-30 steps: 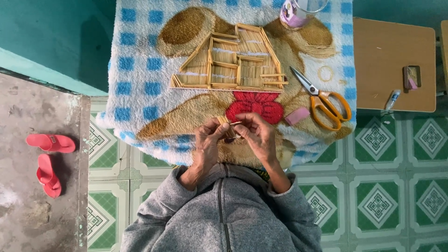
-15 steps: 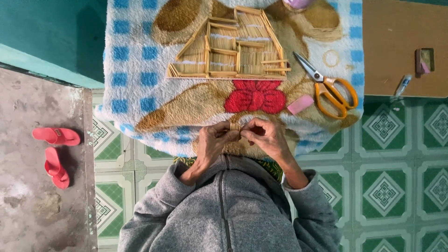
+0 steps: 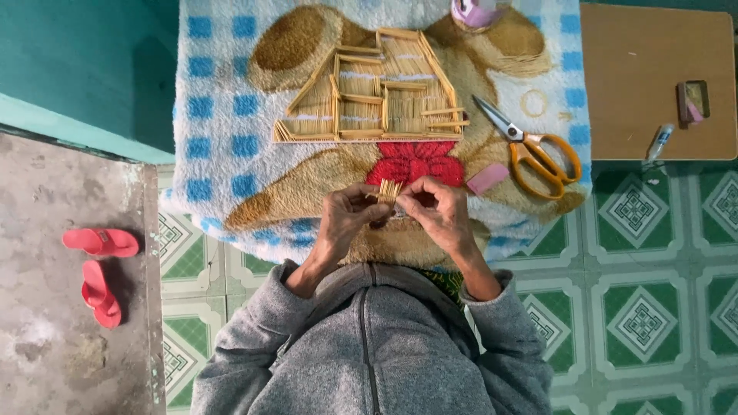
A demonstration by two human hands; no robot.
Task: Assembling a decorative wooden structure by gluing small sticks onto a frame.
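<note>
My left hand and my right hand meet over the near part of a blue-checked blanket with a brown bear picture. Together they pinch a small bundle of thin wooden sticks between the fingertips. Farther out on the blanket lies a flat house model made of wooden sticks, untouched. Orange-handled scissors and a small pink block lie to the right of my hands.
A pink-and-white container stands at the blanket's far edge. A low wooden board at right carries a small box; a glue tube lies at its edge. Red sandals lie on the concrete at left. Green patterned tiles cover the floor.
The view has shifted, so the blanket and house model sit higher in the picture. My hands have stayed together on the stick bundle, with the sticks now showing more upright between the fingertips.
</note>
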